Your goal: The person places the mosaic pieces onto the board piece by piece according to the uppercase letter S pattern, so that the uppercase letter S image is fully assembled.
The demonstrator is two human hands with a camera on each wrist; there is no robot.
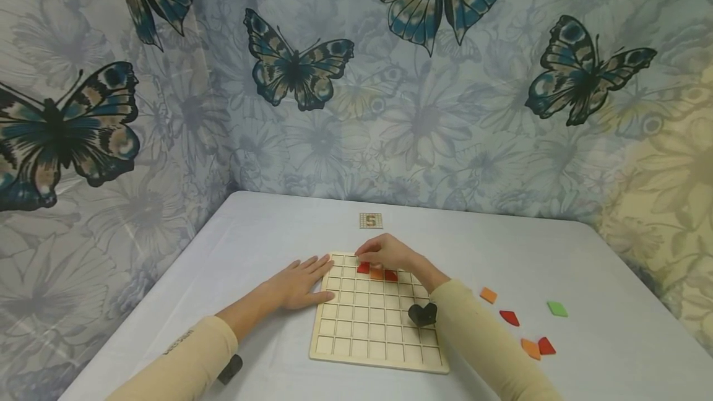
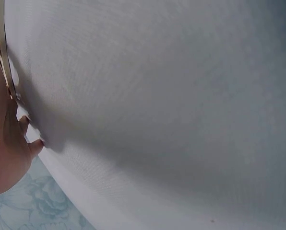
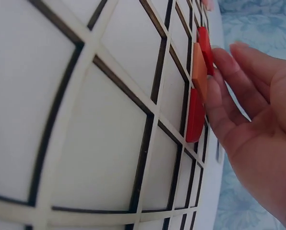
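Note:
A pale wooden grid board (image 1: 361, 331) lies on the white table. Along its far side, a red tile (image 1: 363, 268), an orange tile (image 1: 376, 274) and another red tile (image 1: 391, 275) sit side by side. Over the leftmost red one is my right hand (image 1: 392, 254), its bent fingertips at the tile's edge. The right wrist view shows those fingers (image 3: 220, 103) close behind the red tile (image 3: 205, 48) and the orange tile (image 3: 199, 72). With fingers spread, my left hand (image 1: 295, 286) rests flat at the board's left edge; the left wrist view shows only part of it.
To the right of the board lie orange tiles (image 1: 488, 294), red tiles (image 1: 509, 318) and a green tile (image 1: 557, 309). A small square card (image 1: 371, 221) marked like a 5 or S lies beyond the board. Butterfly-patterned fabric (image 1: 334, 141) hangs behind the table.

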